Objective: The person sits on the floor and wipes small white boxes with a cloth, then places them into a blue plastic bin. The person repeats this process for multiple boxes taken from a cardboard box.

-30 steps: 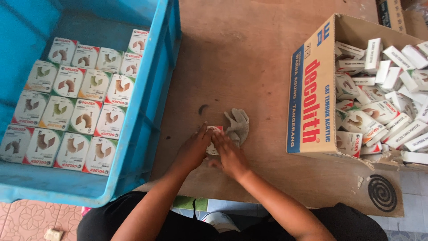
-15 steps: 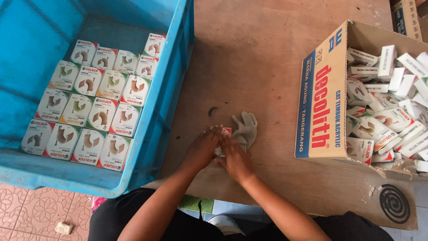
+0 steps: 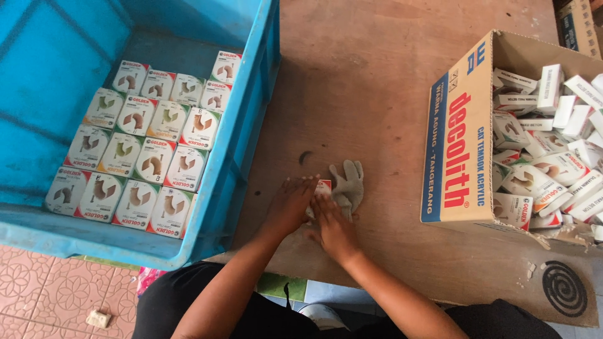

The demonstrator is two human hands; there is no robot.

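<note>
Both my hands meet over a small white box with a red corner (image 3: 323,186) on the brown wooden tabletop (image 3: 364,94). My left hand (image 3: 289,207) covers the box's left side with fingers curled on it. My right hand (image 3: 331,229) presses on it from the near side. A grey work glove (image 3: 347,184) lies flat just right of the box, touching it. Most of the box is hidden under my fingers.
A large blue plastic crate (image 3: 245,157) at left holds several small white boxes (image 3: 144,157) packed in neat rows. An open cardboard carton (image 3: 461,144) at right is full of loose white boxes (image 3: 553,150). A spiral burn mark (image 3: 565,289) sits near the table's front right.
The view has shifted, so everything sits further right in frame. My hands stay together on the small box beside the glove.
</note>
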